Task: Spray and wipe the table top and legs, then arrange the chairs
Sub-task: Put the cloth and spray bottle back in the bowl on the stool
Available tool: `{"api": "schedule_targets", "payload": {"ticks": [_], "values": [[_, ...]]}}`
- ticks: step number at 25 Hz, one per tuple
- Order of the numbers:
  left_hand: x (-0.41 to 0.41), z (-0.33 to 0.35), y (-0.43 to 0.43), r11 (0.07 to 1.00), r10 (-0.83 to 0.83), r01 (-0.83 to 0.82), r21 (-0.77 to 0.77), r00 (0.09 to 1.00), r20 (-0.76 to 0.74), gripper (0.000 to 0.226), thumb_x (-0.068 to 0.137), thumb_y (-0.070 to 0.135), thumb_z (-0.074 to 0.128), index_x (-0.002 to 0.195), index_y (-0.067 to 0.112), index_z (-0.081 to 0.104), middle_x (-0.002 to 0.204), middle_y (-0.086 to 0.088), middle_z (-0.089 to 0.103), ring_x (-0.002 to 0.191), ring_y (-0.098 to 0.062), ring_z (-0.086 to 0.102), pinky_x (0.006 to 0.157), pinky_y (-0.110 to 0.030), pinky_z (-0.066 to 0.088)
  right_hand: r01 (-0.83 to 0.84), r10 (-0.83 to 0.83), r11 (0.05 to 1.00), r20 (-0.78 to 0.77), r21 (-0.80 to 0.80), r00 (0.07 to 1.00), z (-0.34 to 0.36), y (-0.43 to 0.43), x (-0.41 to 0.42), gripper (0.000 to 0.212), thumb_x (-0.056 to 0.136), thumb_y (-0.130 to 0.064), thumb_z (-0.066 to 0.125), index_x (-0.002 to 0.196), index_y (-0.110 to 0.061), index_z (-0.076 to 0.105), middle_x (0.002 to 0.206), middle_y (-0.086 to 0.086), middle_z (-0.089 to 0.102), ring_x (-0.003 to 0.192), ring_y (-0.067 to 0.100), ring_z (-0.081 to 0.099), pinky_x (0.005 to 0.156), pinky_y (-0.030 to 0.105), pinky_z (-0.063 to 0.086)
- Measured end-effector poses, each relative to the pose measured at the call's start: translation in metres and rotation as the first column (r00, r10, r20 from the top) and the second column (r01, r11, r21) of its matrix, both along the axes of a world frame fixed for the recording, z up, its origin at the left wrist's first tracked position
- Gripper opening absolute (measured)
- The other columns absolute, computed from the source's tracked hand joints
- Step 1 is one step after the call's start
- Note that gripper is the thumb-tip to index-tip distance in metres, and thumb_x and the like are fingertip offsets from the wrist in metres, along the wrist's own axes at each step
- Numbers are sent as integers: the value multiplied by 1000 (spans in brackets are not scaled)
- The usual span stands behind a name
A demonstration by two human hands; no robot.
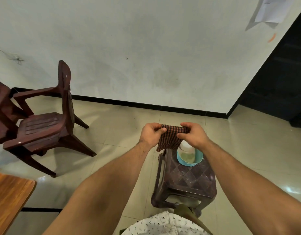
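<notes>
1. A white patterned shirt (163,224) is seen at the bottom edge. Both bare forearms are stretched forward from it.
2. A corner of the wooden table top (9,200) is seen at lower left, well apart from the hands. Its legs are out of view.
3. A dark brown plastic stool (188,180) is stood on the tiled floor (112,133), just ahead of the body.
4. A blue tub (188,161) is set on the far part of the stool top. A white container (187,146) is seen in or just behind it; which cannot be told.
5. A checked cloth (170,138) is held in the air above the stool's far end. Its top edge is pinched by the left hand (151,133) at the left end and by the right hand (193,134) at the right end, fingers curled over it.
6. The held edge is pulled taut and runs left to right. The rest of the cloth hangs down, with the lower end pointed at the stool's far left corner.
7. A brown plastic armchair (43,128) is stood at left, back towards the right, seat facing left. A second chair (0,106) is cut by the left edge, just beside it.
8. A stained pale wall (146,48) with black skirting (146,104) is seen behind. A paper sheet (271,9) is fixed at its upper right.
</notes>
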State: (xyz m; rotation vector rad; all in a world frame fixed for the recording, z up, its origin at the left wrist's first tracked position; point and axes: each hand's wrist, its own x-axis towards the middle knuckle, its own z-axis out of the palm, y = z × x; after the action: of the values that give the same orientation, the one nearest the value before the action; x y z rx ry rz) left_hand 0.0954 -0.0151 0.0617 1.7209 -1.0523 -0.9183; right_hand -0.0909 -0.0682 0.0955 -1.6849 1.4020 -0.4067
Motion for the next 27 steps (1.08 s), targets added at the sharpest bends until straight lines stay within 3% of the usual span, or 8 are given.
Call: {"api": "schedule_targets", "payload": {"ticks": [3, 8, 12, 16, 19, 22, 24, 27], "values": [[1, 4, -4, 1000, -17, 17, 0, 998, 52, 17, 98, 16, 69, 108, 5, 78, 93, 1, 74, 94, -17, 71, 87, -31, 59, -127, 83, 975, -234, -181, 969, 10, -3, 0, 44, 85, -23, 77, 127, -17, 66, 120, -1, 69, 111, 17, 64, 97, 30, 51], [5, 12, -2, 999, -35, 34, 15, 997, 62, 20, 103, 21, 64, 108, 6, 76, 86, 7, 70, 85, -9, 67, 72, -18, 53, -184, 82, 936, -321, -301, 943, 12, -5, -3, 20, 88, -45, 70, 98, -28, 71, 104, -6, 57, 100, 12, 54, 86, 34, 47], [4, 36, -2, 1000, 1, 1, -29, 999, 50, 22, 102, 27, 63, 85, 13, 66, 76, 4, 65, 73, -10, 62, 65, -23, 53, -89, 92, 994, 36, -70, 995, 22, -9, -4, 18, 91, -34, 71, 86, -16, 68, 81, -1, 68, 80, 17, 64, 71, 32, 51], [5, 51, -13, 998, -7, 30, 48, 912, -411, 39, 105, 54, 46, 112, 20, 62, 113, -3, 70, 108, -21, 67, 102, -40, 52, 116, -232, 962, 518, 247, 823, 47, -19, 6, 19, 96, -29, 64, 91, -10, 69, 82, 1, 70, 86, 21, 66, 83, 41, 52], [-15, 17, -1, 947, -138, 296, 125, 725, -674, 79, 98, 76, 24, 151, 22, 46, 146, -2, 56, 137, -25, 50, 116, -48, 35, 141, -351, 909, 538, 393, 766, 42, -22, 10, 31, 97, -35, 61, 107, -7, 68, 91, 4, 70, 90, 23, 66, 89, 42, 51], [-24, -10, 5, 924, -119, 330, 193, 729, -674, 83, 85, 81, 43, 144, 23, 55, 146, -3, 59, 137, -26, 52, 118, -52, 36, 154, -446, 855, 549, 496, 707, 22, -18, -4, 30, 94, -27, 66, 114, -4, 65, 104, 7, 70, 98, 23, 66, 83, 38, 53], [-26, -13, 5, 908, -87, 305, 286, 807, -585, 64, 90, 59, 65, 134, 12, 63, 136, -6, 67, 126, -25, 61, 115, -50, 41, 162, -521, 810, 565, 564, 639, 3, -17, -17, 37, 90, -18, 70, 121, -1, 61, 119, 13, 67, 108, 26, 64, 85, 39, 54], [-32, -24, 0, 901, -3, 227, 370, 856, -517, 31, 101, 19, 64, 126, 1, 66, 115, -10, 75, 108, -24, 70, 103, -43, 52, 177, -576, 717, 430, 674, 695, -33, -4, -29, 48, 85, -22, 74, 126, -5, 58, 126, 14, 66, 115, 29, 62, 93, 42, 53]]}}
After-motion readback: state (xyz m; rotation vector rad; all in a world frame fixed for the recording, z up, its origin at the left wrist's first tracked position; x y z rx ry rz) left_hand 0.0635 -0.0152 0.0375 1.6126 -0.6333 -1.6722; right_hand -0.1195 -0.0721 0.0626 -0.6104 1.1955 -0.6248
